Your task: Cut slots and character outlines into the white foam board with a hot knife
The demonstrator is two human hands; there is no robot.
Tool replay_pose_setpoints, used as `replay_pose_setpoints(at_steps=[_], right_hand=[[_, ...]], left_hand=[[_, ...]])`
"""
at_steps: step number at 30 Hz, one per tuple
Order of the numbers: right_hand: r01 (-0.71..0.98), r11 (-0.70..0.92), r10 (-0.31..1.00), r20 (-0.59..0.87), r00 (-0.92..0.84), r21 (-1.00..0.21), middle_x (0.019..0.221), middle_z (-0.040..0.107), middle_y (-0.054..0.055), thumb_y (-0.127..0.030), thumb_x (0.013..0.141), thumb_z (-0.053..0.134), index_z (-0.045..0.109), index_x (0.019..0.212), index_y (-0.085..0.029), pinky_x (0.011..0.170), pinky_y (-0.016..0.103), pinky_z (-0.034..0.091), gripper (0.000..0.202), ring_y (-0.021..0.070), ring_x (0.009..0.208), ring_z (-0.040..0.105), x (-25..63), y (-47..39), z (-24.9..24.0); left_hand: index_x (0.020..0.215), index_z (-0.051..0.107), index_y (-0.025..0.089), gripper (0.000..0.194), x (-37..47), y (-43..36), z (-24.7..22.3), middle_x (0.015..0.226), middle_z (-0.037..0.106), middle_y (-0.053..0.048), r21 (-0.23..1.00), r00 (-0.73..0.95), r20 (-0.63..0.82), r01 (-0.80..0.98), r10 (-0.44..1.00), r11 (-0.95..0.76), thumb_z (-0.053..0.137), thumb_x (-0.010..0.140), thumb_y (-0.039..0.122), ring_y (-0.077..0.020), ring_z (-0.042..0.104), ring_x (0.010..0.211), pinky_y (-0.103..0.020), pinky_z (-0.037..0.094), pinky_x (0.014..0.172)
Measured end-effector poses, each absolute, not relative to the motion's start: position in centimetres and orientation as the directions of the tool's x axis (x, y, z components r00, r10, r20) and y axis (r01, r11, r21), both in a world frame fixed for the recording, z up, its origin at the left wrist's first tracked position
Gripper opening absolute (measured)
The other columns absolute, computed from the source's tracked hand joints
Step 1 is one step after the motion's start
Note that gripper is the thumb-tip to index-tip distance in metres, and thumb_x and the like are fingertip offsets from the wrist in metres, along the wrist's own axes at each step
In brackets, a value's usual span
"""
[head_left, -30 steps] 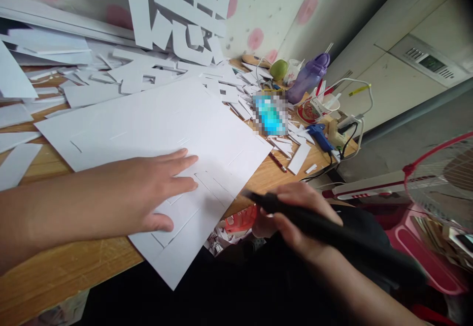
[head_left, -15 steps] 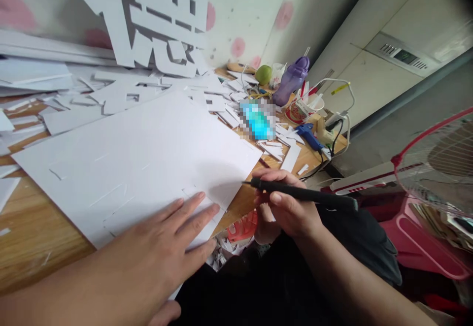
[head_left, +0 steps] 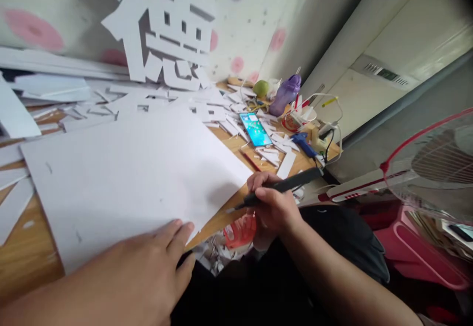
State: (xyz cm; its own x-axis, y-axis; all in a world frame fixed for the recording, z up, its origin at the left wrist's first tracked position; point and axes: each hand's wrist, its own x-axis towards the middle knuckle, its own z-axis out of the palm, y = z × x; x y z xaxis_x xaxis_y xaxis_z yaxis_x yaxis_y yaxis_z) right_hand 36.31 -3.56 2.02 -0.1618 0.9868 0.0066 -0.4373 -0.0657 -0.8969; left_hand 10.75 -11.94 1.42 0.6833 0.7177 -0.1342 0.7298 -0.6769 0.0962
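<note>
A large white board (head_left: 148, 168), which looks like foam board, lies on the wooden table with a few faint short marks on it. My left hand (head_left: 158, 257) rests flat on its near edge, fingers stretched out. Off the board's right edge, my right hand (head_left: 273, 208) grips a black pen-shaped craft knife (head_left: 295, 180). The knife's thin tip points down and left, over the table's edge, apart from the board. Behind the board, a big white cut-out character (head_left: 170, 35) leans upright against the wall.
White offcuts (head_left: 268, 156) surround a lit phone (head_left: 255, 130). Further right stand a purple bottle (head_left: 284, 94), a green fruit (head_left: 260, 88), a paper bowl (head_left: 295, 119) and a blue glue gun (head_left: 305, 144). Scraps fill a container (head_left: 214, 257) below the table edge. A fan (head_left: 436, 163) stands right.
The view has shifted. My right hand has turned the knife, so its tip now points lower and its back end is raised. My left hand has slid slightly towards me and left.
</note>
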Motion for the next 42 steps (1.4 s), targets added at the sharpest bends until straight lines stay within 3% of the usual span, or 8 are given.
replay_pose_setpoints(at_steps=[3, 5, 12, 16, 22, 27, 35, 42], right_hand=[[-0.375, -0.126, 0.981, -0.059, -0.185, -0.918, 0.063, 0.062, -0.003, -0.030, 0.063, 0.087, 0.066, 0.063, -0.019, 0.035, 0.020, 0.047, 0.024, 0.0097, 0.042, 0.055, 34.8, -3.1, 2.1], [-0.335, -0.146, 0.976, -0.080, -0.203, -0.931, 0.061, 0.063, -0.003, -0.029, 0.064, 0.085, 0.065, 0.062, -0.019, 0.035, 0.019, 0.046, 0.023, 0.0096, 0.041, 0.055, 33.8, -2.8, 2.0], [-0.204, -0.168, 0.950, -0.103, -0.293, -0.964, 0.060, 0.066, -0.004, -0.029, 0.070, 0.084, 0.063, 0.066, -0.020, 0.038, 0.020, 0.045, 0.023, 0.0101, 0.043, 0.056, 31.9, -2.4, 1.2], [-0.191, -0.196, 0.939, -0.127, -0.321, -0.962, 0.058, 0.065, -0.004, -0.029, 0.073, 0.081, 0.063, 0.066, -0.021, 0.037, 0.021, 0.042, 0.021, 0.0101, 0.041, 0.055, 31.9, -2.5, 0.9], [-0.175, -0.172, 0.927, -0.099, -0.361, -0.969, 0.060, 0.065, -0.004, -0.026, 0.073, 0.082, 0.065, 0.068, -0.021, 0.038, 0.021, 0.041, 0.018, 0.0095, 0.042, 0.054, 32.0, -2.6, 0.9], [-0.116, -0.159, 0.927, -0.108, -0.358, -0.981, 0.060, 0.064, -0.004, -0.029, 0.072, 0.081, 0.064, 0.068, -0.021, 0.039, 0.021, 0.040, 0.019, 0.0098, 0.043, 0.050, 31.8, -2.7, 1.1], [0.011, 0.016, 0.941, 0.011, -0.337, -1.000, 0.060, 0.063, -0.003, -0.027, 0.064, 0.081, 0.062, 0.059, -0.021, 0.048, 0.023, 0.042, 0.021, 0.0116, 0.055, 0.053, 31.5, -2.4, 2.4], [0.034, -0.104, 0.943, -0.109, -0.314, -0.994, 0.059, 0.061, -0.003, -0.028, 0.063, 0.083, 0.061, 0.059, -0.020, 0.042, 0.022, 0.040, 0.024, 0.0104, 0.046, 0.053, 31.4, -2.4, 2.8]], left_hand=[[0.129, 0.076, 0.017, 0.062, 12.1, -11.4, 3.8, 0.143, 0.065, -0.028, 0.044, 0.718, -0.304, 0.667, 0.626, -0.744, 0.087, 0.076, 0.048, -0.0465, 0.064, 0.131, -0.054, 0.063, 0.096], [0.130, 0.075, 0.013, 0.062, 12.3, -11.1, 4.4, 0.140, 0.066, -0.030, 0.012, 0.739, -0.307, 0.632, 0.599, -0.775, 0.087, 0.077, 0.042, -0.0469, 0.065, 0.130, -0.053, 0.065, 0.093], [0.127, 0.077, 0.015, 0.045, 11.0, -11.9, 3.8, 0.135, 0.072, -0.024, 0.074, 0.782, -0.080, 0.623, 0.618, -0.778, 0.073, 0.086, 0.033, -0.0403, 0.068, 0.125, -0.043, 0.063, 0.083], [0.122, 0.080, 0.023, 0.039, 11.3, -12.0, 3.9, 0.137, 0.073, -0.015, 0.136, 0.783, -0.026, 0.619, 0.622, -0.773, 0.068, 0.091, 0.042, -0.0374, 0.066, 0.128, -0.044, 0.058, 0.090], [0.117, 0.082, 0.018, 0.045, 11.9, -11.6, 3.6, 0.127, 0.077, -0.020, 0.120, 0.791, 0.031, 0.605, 0.612, -0.787, 0.071, 0.086, 0.048, -0.0423, 0.067, 0.123, -0.054, 0.054, 0.096], [0.122, 0.079, 0.017, 0.041, 11.8, -11.4, 3.6, 0.132, 0.076, -0.018, 0.098, 0.785, 0.073, 0.609, 0.616, -0.787, 0.068, 0.089, 0.040, -0.0389, 0.068, 0.124, -0.050, 0.054, 0.095], [0.121, 0.080, 0.018, 0.039, 11.7, -11.1, 3.5, 0.138, 0.072, -0.018, 0.079, 0.814, 0.019, 0.577, 0.580, -0.813, 0.073, 0.087, 0.037, -0.0379, 0.067, 0.128, -0.046, 0.055, 0.095], [0.106, 0.085, 0.018, 0.030, 11.8, -11.0, 3.0, 0.126, 0.078, -0.018, 0.079, 0.835, 0.010, 0.547, 0.550, -0.833, 0.074, 0.086, 0.038, -0.0366, 0.065, 0.131, -0.047, 0.051, 0.104]])
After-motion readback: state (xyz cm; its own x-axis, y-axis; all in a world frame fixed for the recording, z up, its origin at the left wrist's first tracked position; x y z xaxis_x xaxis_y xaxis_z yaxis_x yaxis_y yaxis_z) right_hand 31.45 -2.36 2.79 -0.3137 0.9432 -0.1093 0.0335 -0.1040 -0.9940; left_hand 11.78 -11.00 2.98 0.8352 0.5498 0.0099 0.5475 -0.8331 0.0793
